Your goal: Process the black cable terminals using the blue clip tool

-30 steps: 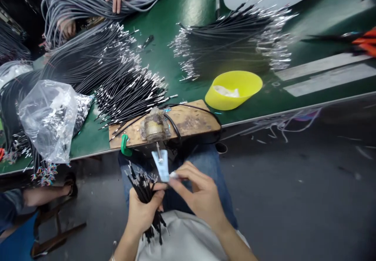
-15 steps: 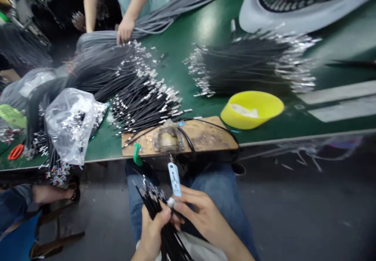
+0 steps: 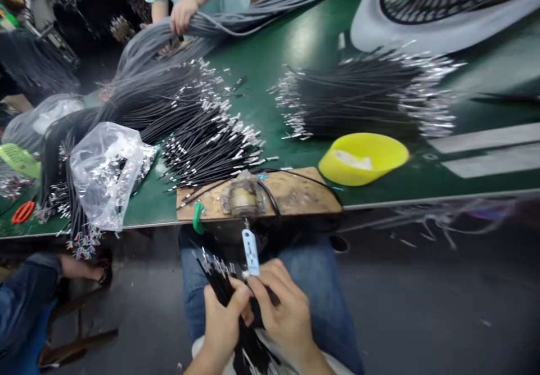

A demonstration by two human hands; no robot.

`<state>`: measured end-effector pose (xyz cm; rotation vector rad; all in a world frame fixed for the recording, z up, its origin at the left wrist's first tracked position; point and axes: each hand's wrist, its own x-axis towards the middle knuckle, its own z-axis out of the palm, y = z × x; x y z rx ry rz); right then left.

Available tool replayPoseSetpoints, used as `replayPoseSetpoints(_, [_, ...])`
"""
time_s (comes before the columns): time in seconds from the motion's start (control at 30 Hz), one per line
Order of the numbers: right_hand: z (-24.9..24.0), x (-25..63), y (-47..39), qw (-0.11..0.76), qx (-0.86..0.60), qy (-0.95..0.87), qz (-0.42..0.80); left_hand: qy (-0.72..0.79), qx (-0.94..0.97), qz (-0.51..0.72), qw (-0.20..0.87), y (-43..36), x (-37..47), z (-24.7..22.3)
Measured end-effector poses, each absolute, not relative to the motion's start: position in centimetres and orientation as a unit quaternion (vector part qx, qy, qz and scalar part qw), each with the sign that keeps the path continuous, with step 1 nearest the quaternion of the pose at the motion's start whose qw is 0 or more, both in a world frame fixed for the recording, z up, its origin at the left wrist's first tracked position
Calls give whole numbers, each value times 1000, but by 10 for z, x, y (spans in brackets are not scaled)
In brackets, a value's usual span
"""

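Note:
My left hand (image 3: 228,319) is closed around a bundle of black cables (image 3: 215,282), their silvery stripped ends pointing up and away from me. Beside it, my right hand (image 3: 282,302) is closed in a pinch, apparently on the white-tipped end of one black cable, mostly hidden by the fingers. The fingertips are right at the lower end of a light-blue plastic piece (image 3: 250,251) with a slot. That piece hangs from a metal shaft on a small motor (image 3: 244,198), taped onto a wooden board (image 3: 299,192) at the table edge.
On the green table (image 3: 270,105) lie a pile of cut black cables (image 3: 211,144) and a second bundle (image 3: 354,99). Nearby are a yellow bowl (image 3: 363,161), a plastic bag (image 3: 107,172), orange-handled scissors (image 3: 23,212) and a fan (image 3: 367,21). A co-worker's hand (image 3: 183,15) grips long grey cables.
My right hand has closed in under the blue piece, covering more of the white tip. The left hand keeps the bundle. Across the table, the co-worker has lifted the grey cables.

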<state>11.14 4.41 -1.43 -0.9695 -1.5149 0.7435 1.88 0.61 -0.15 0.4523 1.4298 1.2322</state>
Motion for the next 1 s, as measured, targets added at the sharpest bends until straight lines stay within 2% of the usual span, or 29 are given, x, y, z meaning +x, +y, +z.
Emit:
replayPoseSetpoints(0.13, [-14, 115, 56, 537, -350, -528, 557, 568, 187, 526, 605, 12, 16, 7])
replayPoseSetpoints(0.23, [-14, 122, 63, 536, -322, -493, 606, 560, 194, 529, 608, 15, 14, 16])
replayPoseSetpoints(0.37, [-7, 127, 64, 515, -323, -539, 583, 580, 193, 498, 615, 17, 15, 25])
replayPoseSetpoints(0.53, [-5, 112, 53, 558, -372, -486, 560, 601, 248, 471, 596, 16, 15, 23])
replayPoseSetpoints(0.6, [-7, 106, 47, 590, -413, -497, 484, 603, 285, 466, 582, 15, 14, 20])
replayPoseSetpoints(0.7, [-11, 107, 46, 633, -427, -574, 295, 602, 303, 463, 575, 14, 11, 14])
replayPoseSetpoints(0.77, [-12, 112, 49, 627, -394, -611, 281, 602, 304, 465, 573, 13, 8, 12])
replayPoseSetpoints(0.83, [-11, 117, 54, 589, -357, -594, 416, 603, 311, 472, 564, 14, 6, 11])
replayPoseSetpoints(0.93, [-7, 122, 60, 485, -280, -453, 694, 603, 331, 497, 529, 17, 4, 15])
replayPoseSetpoints(1.0, [-5, 124, 64, 423, -234, -367, 795, 604, 343, 510, 507, 19, 5, 17])
